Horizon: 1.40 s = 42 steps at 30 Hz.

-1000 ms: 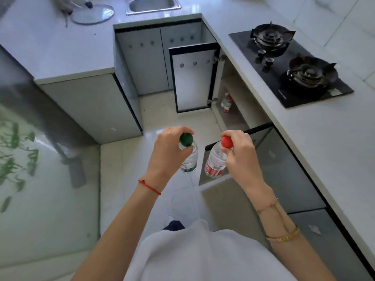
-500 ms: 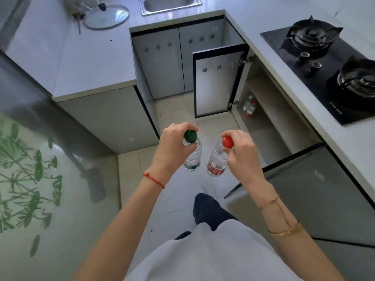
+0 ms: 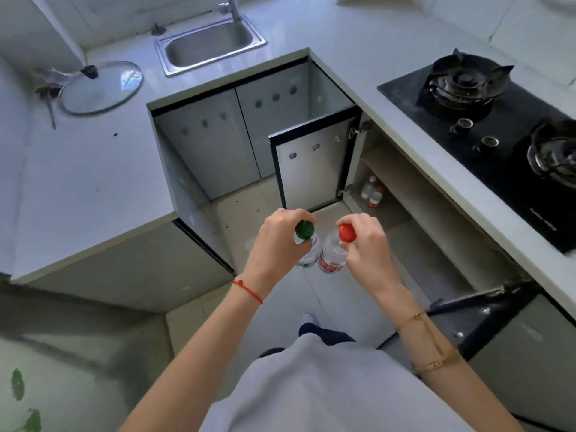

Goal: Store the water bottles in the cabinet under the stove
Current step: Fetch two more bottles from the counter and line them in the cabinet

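The left hand (image 3: 274, 241) has its fingers clamped around the neck of a green-capped water bottle (image 3: 307, 244), hanging upright above the floor. At its 3 o'clock, just beside it, the right hand (image 3: 366, 244) pinches the neck of a red-capped water bottle (image 3: 333, 255); the two bottles nearly touch. At 1 o'clock from the hands, the cabinet (image 3: 402, 188) under the gas stove (image 3: 486, 141) stands open, its door (image 3: 311, 165) swung out, with two bottles (image 3: 372, 192) already inside at its far end.
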### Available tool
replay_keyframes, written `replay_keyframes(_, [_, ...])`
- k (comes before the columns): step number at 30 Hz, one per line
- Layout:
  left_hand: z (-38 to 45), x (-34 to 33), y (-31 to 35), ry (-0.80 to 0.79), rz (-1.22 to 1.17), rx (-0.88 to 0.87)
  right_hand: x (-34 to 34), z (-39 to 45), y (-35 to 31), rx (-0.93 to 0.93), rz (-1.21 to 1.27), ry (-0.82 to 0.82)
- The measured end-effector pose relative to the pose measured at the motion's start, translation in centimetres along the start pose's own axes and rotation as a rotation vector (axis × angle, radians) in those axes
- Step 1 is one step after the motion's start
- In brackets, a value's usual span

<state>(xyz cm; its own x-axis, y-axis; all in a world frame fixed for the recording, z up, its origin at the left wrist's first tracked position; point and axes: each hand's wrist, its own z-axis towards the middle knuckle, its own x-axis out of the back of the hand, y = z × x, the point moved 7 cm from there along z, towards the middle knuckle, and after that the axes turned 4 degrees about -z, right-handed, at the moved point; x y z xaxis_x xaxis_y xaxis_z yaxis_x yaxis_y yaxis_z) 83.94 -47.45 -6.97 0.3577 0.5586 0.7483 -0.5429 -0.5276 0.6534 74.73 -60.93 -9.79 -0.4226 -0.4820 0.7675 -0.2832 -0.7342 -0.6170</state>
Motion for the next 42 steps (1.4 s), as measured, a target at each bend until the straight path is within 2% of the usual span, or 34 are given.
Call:
replay_keyframes(8, [14.7,-2.3,-1.7,-0.142,-0.031,-0.153,-1.7,11.3,4.7,-0.220,-0.064,0.104])
replay_keyframes(17, [27.6,-10.7,-4.1,-0.392,-0.094,-0.281,-4.1,18.6,11.1,-0.531,-0.122,0.250])
replay_keyframes(20, [30.3,-13.7,-4.7,-0.431,-0.112,-0.322,-4.9,20.0,13.8,-0.614,-0.127,0.294])
replay_keyframes(28, [36.8,-26.1,-8.2,-0.544,-0.118,-0.310,-9.0,22.5,24.8,-0.755,-0.111,0.364])
replay_keyframes(32, [39.2,-34.0,-11.5,-0.536,-0.130,-0.314,-13.5,23.1,32.4,-0.738,-0.131,0.375])
replay_keyframes(38, [42.5,-46.7,-17.6,-0.469,-0.319,-0.266,-22.3,23.3,45.2,-0.693,-0.170,0.441])
replay_keyframes(42, [44.4,-55.9,-22.2,-0.433,-0.360,-0.296,-28.5,24.0,53.9,-0.658,-0.187,0.482])
